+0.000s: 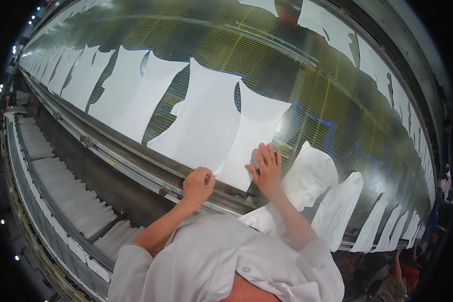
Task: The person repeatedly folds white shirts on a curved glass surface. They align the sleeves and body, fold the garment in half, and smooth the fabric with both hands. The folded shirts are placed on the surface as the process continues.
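A large white cut fabric panel (207, 102) and a narrower white fabric piece (258, 113) lie side by side on the long glossy table printed with yellow lines (226, 53). Curled and pinched together, my left hand (199, 187) holds fabric at the near edge, where the two pieces meet. My right hand (267, 168) rests palm down on the right side of the narrower piece, its fingers apart. Just right of that hand a loose, folded white cloth (309, 171) lies across the table edge.
More white panels (132, 87) lie flat along the table to the left. Several white cloths (368, 222) drape over the near edge at right. A metal rail (136, 170) runs along the table's front. Stacked white cloths (75, 196) fill a long trough behind left. People's arms (398, 264) show at lower right.
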Motion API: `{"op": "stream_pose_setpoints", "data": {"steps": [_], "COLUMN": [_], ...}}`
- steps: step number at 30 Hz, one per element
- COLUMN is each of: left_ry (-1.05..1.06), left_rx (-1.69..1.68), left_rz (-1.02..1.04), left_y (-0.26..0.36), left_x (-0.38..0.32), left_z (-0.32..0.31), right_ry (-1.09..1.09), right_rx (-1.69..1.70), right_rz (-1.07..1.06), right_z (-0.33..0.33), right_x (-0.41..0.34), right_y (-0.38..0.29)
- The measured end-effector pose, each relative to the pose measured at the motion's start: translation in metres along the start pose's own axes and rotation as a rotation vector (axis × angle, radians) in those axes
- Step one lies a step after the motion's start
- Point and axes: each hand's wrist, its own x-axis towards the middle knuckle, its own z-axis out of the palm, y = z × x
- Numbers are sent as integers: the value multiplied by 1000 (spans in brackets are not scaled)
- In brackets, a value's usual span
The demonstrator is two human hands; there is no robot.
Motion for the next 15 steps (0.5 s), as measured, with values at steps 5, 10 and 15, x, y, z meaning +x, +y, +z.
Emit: {"op": "stream_pose_setpoints", "data": {"steps": [5,10,15], "left_ry": [9,34,13], "left_rx": [59,69,298], "left_rz": [-160,-185,-177], "left_y": [-8,-13,-9], "left_x": [12,19,19], "left_z": [-18,-23,-28], "right_ry": [-6,-12,-60], "right_rx": [13,5,33], "right_rz": [-8,-11,14], "right_z": [-5,-8,-12], "right_x": [2,5,9], "right_y": [-3,-5,-1]}}
